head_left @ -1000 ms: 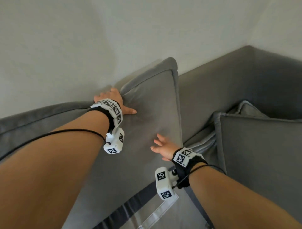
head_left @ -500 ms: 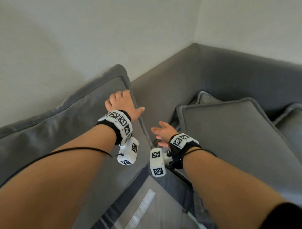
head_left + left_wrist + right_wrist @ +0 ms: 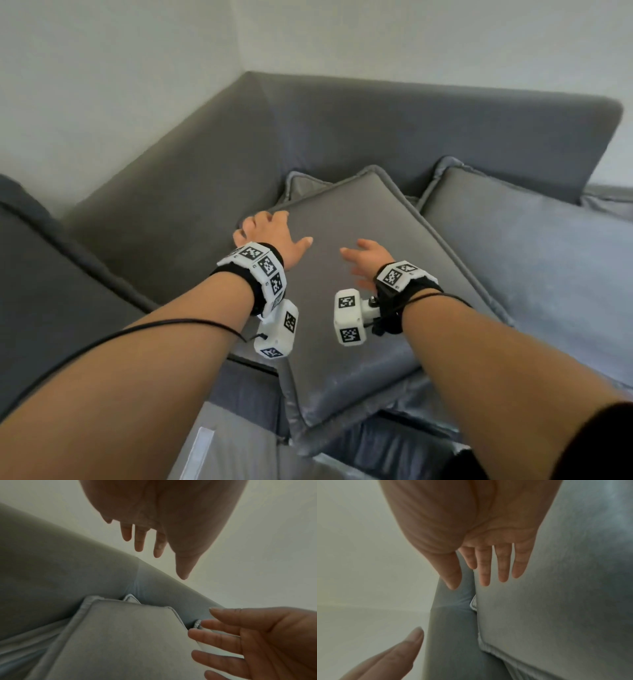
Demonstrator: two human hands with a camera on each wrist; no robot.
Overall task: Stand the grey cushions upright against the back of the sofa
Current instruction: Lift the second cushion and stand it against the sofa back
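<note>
A grey cushion (image 3: 359, 301) lies flat on the seat in the corner of the grey sofa (image 3: 411, 137), on top of another cushion (image 3: 303, 183) whose corner pokes out behind it. My left hand (image 3: 269, 231) hovers open over its far left corner, fingers straight in the left wrist view (image 3: 142, 540). My right hand (image 3: 368, 257) is open over the cushion's middle, fingers straight and spread (image 3: 488, 566). Neither hand grips anything. The same cushion (image 3: 120, 635) shows below the left hand and beside the right hand (image 3: 556, 601).
A third grey cushion (image 3: 534, 260) lies flat to the right. An upright grey cushion (image 3: 37, 274) leans on the sofa back at the far left. White walls (image 3: 120, 68) rise close behind the sofa. A darker seat edge (image 3: 246, 387) shows below my wrists.
Both hands left the upright cushion on the left and swung right to above the flat cushion in the corner. My view turned right with them.
</note>
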